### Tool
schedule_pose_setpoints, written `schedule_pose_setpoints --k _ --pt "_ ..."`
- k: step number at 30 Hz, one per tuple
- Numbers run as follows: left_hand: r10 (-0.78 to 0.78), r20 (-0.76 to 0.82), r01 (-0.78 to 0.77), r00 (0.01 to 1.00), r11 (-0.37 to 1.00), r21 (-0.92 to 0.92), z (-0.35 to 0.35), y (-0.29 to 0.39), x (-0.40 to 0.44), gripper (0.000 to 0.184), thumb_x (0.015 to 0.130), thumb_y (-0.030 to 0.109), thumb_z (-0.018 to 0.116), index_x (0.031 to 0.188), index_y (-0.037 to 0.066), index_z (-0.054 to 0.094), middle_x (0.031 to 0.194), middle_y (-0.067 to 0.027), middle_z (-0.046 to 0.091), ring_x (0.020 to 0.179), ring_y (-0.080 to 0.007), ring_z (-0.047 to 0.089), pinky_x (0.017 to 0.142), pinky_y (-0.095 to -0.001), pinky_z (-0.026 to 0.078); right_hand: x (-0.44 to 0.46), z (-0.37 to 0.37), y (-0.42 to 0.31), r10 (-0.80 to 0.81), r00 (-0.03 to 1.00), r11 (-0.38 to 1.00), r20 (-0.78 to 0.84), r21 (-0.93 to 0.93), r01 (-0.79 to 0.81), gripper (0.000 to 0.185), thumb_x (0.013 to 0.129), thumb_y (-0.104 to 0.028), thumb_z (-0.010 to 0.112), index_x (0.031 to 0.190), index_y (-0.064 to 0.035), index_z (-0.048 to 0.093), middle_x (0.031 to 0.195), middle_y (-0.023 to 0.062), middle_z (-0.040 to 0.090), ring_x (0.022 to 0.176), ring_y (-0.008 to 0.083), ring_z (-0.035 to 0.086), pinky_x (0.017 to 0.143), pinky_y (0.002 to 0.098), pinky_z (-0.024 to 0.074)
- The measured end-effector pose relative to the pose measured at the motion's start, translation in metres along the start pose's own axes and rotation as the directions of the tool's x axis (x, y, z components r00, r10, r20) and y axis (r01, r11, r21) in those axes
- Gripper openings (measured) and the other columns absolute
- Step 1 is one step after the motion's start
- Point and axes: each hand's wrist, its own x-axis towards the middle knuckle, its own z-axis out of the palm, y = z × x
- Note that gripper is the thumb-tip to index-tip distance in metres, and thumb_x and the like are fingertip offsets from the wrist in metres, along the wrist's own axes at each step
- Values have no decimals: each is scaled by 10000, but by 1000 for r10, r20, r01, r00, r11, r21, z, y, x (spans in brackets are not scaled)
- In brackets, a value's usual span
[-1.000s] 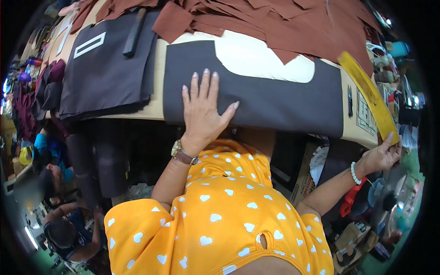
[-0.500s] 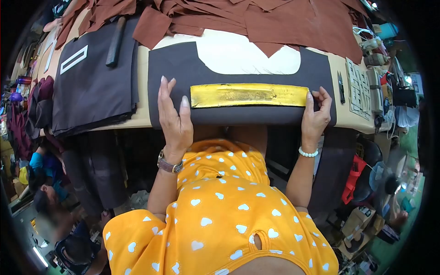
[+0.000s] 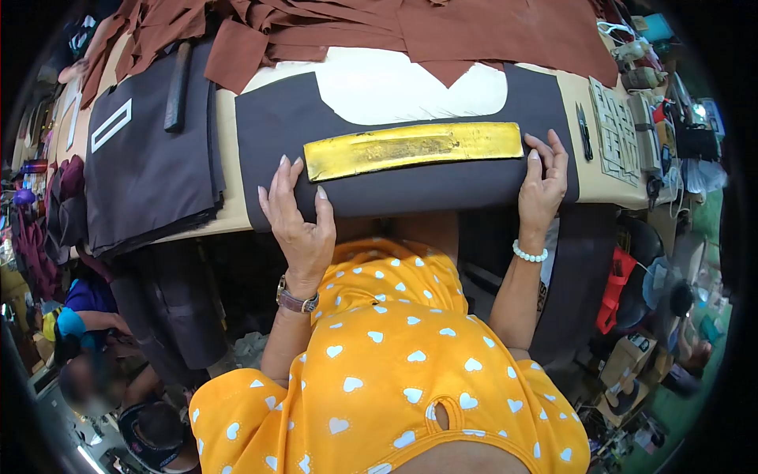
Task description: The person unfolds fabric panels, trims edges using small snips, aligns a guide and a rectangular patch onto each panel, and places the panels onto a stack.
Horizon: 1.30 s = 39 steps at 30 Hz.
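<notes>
A long, flat yellow bar [image 3: 414,148], shiny with a rubbed dark patch along its middle, lies on a dark fabric piece [image 3: 410,189] at the table's front edge. My left hand [image 3: 300,225] is at the bar's lower left corner, its fingers spread and its thumb raised. Off the bar's right end, my right hand [image 3: 543,178] has bent, separated fingers and holds nothing. Whether its fingertips brush the bar I cannot tell. Beyond the bar, a white sheet [image 3: 410,87] shows in the curved cut-out of the dark fabric.
Rust-brown fabric pieces [image 3: 339,28] cover the far side. At left, a dark fabric stack [image 3: 150,174] bears a dark bar-shaped tool [image 3: 178,91] and a white rectangular frame [image 3: 111,126]. Black snips [image 3: 584,130] and a slotted template [image 3: 614,130] lie at right. Other people are at lower left.
The yellow bar now lies slightly tilted, its right end higher. My left hand's fingers have spread wider. The whole view has also shifted a little.
</notes>
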Motion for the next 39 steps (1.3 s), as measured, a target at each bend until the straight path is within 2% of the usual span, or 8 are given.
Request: schedule_pose_setpoints --k 5,10,17,22,25,28,34,39 --pt "0 11 0 1000 1000 5 -1 0 0 577 802 41 585 1331 36 356 1162 -92 596 1159 -242 496 1080 -469 172 -1 3 -3 10 999 993 -49 -114 -16 304 894 -29 448 1183 63 468 924 101 669 943 180 595 904 305 410" --pt "-3 33 3 999 1000 -2 1 -2 0 569 790 67 593 1319 55 386 1200 -68 569 1193 -265 461 1063 -509 183 0 2 -1 21 997 997 -77 -77 -27 298 894 -34 450 1168 79 471 902 97 672 942 186 595 900 304 411" --pt "4 38 -4 999 1000 10 1 -1 0 543 803 66 589 1311 64 398 1211 -59 571 1192 -247 467 1069 -496 172 1 3 -2 33 995 996 -89 -77 -40 290 897 -36 446 1152 99 468 923 102 670 957 188 594 903 302 410" --pt "17 39 -18 999 999 42 0 1 2 555 823 58 575 1336 58 365 1187 -67 595 1165 -225 496 1085 -465 150 0 4 1 57 994 998 -98 -29 -60 306 854 -27 538 1138 77 496 951 103 667 968 186 593 903 305 411" --pt "-4 45 2 999 999 36 1 -1 0 485 798 76 589 1263 58 451 1249 -63 539 1223 -257 438 1059 -521 178 -2 4 2 24 995 998 -102 -47 -29 333 814 -19 600 1127 58 519 945 97 669 975 188 592 906 307 411" --pt "16 32 -17 999 999 32 2 -1 0 515 825 60 566 1316 75 412 1211 -64 582 1198 -233 471 1081 -470 153 -3 3 2 9 996 998 -89 -59 -14 346 794 -15 625 1121 47 533 927 89 674 985 190 588 910 309 409" --pt "73 93 -85 993 987 134 0 -1 0 301 833 61 551 1121 108 625 1222 -59 575 1233 -271 435 1075 -474 160 -4 2 -1 -26 996 992 -81 -127 16 334 793 -22 630 1112 31 548 918 92 683 993 185 593 918 314 407" --pt "71 90 -82 993 988 132 0 -1 0 291 838 54 546 1112 104 630 1218 -62 579 1225 -271 444 1069 -478 167 -4 1 -2 -31 995 992 -95 -126 18 315 801 -31 623 1103 27 553 934 102 684 960 197 620 907 312 418"
